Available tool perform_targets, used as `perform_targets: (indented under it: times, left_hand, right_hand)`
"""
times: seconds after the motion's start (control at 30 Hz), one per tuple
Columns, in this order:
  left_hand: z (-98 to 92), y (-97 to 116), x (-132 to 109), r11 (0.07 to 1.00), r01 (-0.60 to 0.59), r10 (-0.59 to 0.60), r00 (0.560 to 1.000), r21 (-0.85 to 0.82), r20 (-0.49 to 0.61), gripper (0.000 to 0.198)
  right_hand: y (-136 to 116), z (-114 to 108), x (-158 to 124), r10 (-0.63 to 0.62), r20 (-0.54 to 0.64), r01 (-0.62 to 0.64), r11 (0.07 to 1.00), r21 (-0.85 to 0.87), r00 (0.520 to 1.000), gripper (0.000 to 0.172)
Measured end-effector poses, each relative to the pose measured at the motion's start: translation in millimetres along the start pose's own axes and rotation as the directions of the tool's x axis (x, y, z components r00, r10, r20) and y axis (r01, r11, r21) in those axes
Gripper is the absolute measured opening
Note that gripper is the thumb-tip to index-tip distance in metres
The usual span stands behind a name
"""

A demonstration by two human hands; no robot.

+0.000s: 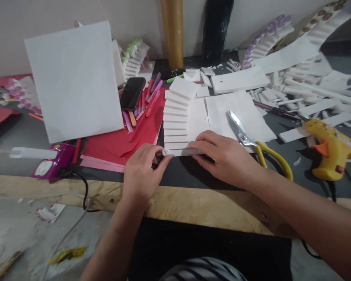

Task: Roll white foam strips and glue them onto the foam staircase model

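A white model staircase [176,121] with several fanned steps lies at the table's front edge. My left hand [143,168] is closed in a pinch on a small white paper roll [165,152], its spiral end showing, at the left end of the lowest step. From the right, my right hand [222,154] grips the front end of the staircase, fingers above and thumb below. Just beyond that hand lie scissors [240,128] with yellow handles, blades apart, partly on a white sheet [228,105].
A yellow glue gun [329,152] rests at right, near piled white offcuts [307,86]. Red paper [119,146], markers [152,99] and a phone [132,93] lie at left. A white board [76,82] stands behind a purple device [52,162]. Finished decorated staircases [267,37] line the back.
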State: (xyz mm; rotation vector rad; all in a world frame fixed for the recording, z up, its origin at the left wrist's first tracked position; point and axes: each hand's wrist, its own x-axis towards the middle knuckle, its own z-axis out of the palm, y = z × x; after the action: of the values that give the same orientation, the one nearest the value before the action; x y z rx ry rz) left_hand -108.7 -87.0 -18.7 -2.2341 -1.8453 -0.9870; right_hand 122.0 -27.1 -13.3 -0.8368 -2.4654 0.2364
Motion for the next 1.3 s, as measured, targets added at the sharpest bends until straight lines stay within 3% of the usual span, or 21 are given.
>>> perform_targets:
  times: [0.73, 1.07, 1.17, 1.3]
  left_hand:
    - [1.8, -0.7, 0.5, 0.998, -0.06, 0.06, 0.998, 0.025, -0.017, 0.015]
    - [-10.7, -6.5, -0.3, 0.977, -0.017, 0.012, 1.0, -0.213, -0.024, 0.034]
    - [-13.2, -9.3, -0.3, 0.965, -0.025, 0.022, 1.0, -0.262, -0.016, 0.031]
    - [-10.5, -10.7, 0.3, 0.975, -0.08, 0.083, 0.997, -0.206, 0.006, 0.02]
  right_hand:
    - [0.5, 1.4, -0.5, -0.01, -0.018, 0.011, 1.0, 0.011, 1.0, 0.022]
    - [0.2, 1.0, -0.2, -0.015, -0.018, 0.015, 1.0, 0.018, 1.0, 0.022]
    - [0.1, 1.2, -0.2, -0.016, -0.023, 0.016, 1.0, 0.011, 1.0, 0.022]
    - [0.7, 1.5, -0.7, -0.02, -0.02, 0.02, 1.0, 0.007, 1.0, 0.022]
